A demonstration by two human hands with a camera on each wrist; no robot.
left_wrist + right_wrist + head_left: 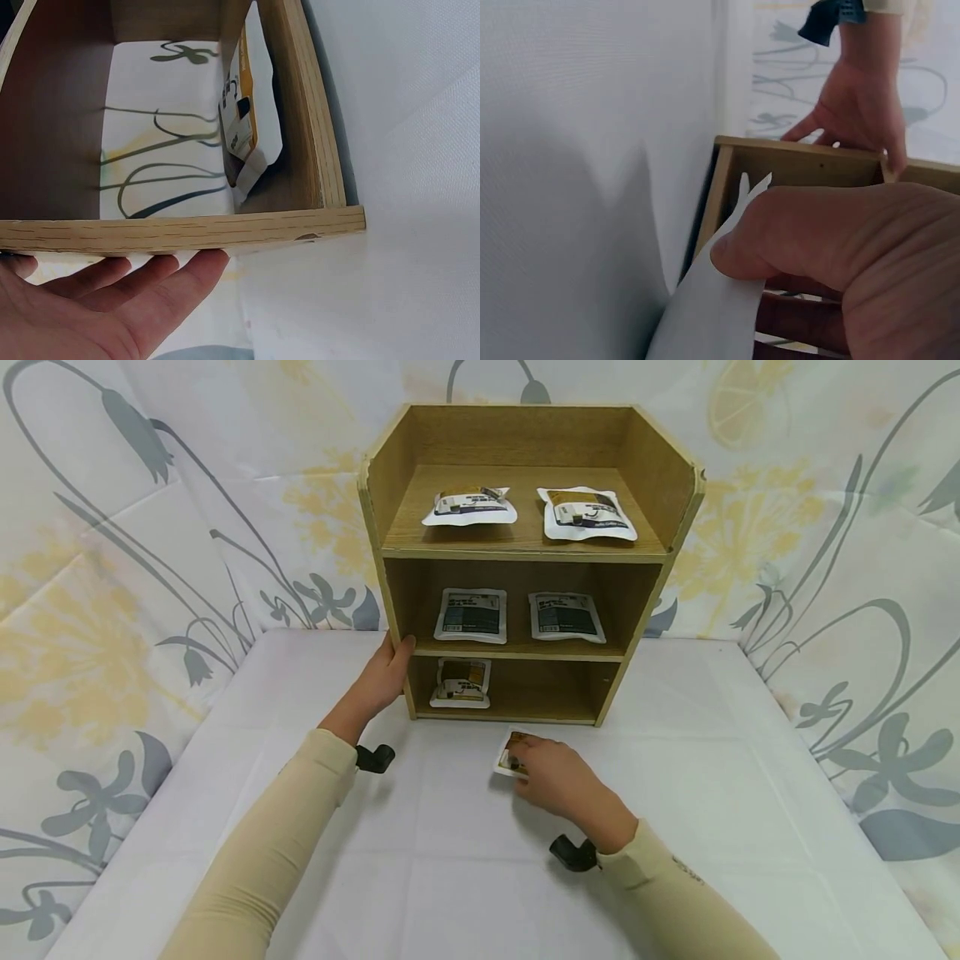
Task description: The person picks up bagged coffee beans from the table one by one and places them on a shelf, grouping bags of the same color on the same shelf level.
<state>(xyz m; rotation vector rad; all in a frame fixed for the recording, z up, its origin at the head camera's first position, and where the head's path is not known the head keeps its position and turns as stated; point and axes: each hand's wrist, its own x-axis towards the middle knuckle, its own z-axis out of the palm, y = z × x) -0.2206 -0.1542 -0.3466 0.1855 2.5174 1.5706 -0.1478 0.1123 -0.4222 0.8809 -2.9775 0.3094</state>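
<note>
My left hand (381,675) holds the left side panel of a small wooden shelf (517,557); its thumb lies at the front edge by the middle board and its fingers (176,289) rest along the outer side. My right hand (558,777) pinches a white pouch with a brown and yellow print (512,752), just in front of the shelf's bottom tier. In the right wrist view the thumb (739,255) presses on the pouch's plain white face (705,307). A similar pouch (461,683) stands at the left of the bottom tier.
Two pouches with dark green labels, left (471,616) and right (566,617), occupy the middle tier. On the top board lie two yellow-labelled pouches, left (470,507) and right (587,514). A white cloth (465,877) covers the table; flower-patterned fabric (300,485) hangs behind.
</note>
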